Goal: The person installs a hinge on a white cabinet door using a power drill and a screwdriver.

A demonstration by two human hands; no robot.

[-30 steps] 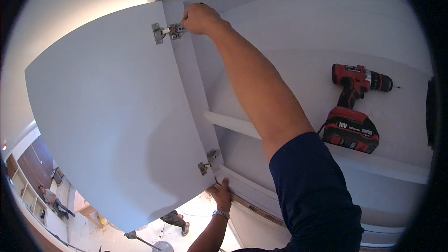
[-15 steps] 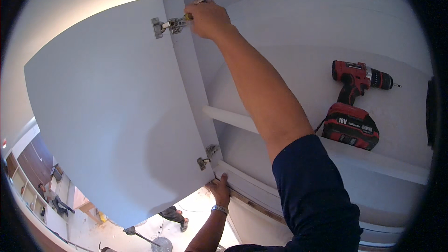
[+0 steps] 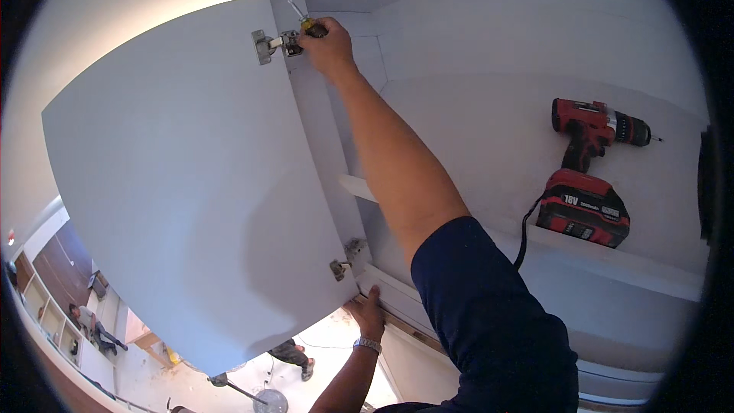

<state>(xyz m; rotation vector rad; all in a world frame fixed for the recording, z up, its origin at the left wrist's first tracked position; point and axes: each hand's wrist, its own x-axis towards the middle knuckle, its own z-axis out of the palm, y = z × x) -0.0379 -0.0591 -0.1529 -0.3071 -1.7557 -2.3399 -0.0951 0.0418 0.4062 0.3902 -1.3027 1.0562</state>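
Observation:
A screwdriver [image 3: 313, 27] with a yellow and dark handle is in my right hand [image 3: 329, 50], its shaft tilted up and left. My fingers are at the upper hinge [image 3: 277, 44], which joins the pale cabinet door [image 3: 191, 176] to the cabinet side panel [image 3: 315, 107]. Lower down, my left hand [image 3: 368, 317], with a metal wristwatch, grips the door's bottom corner. Its thumb rests along the cabinet's lower edge, and some of its fingers are hidden. Just above that hand, the lower hinge shows a cup [image 3: 338, 269] on the door and a separate plate [image 3: 355, 248] on the panel.
Inside the cabinet at right lies a red and black cordless drill [image 3: 587, 134] with its battery [image 3: 585, 206] and a black cord. A pale rail [image 3: 604, 260] runs along the cabinet. Far below, a person [image 3: 95, 325], another person's leg [image 3: 293, 355] and a round-based stand [image 3: 270, 400] are on the floor.
My right hand has shifted slightly down and left and turned, so the screwdriver's shaft now shows pointing up, off the upper hinge. My left hand stays at the door's bottom corner.

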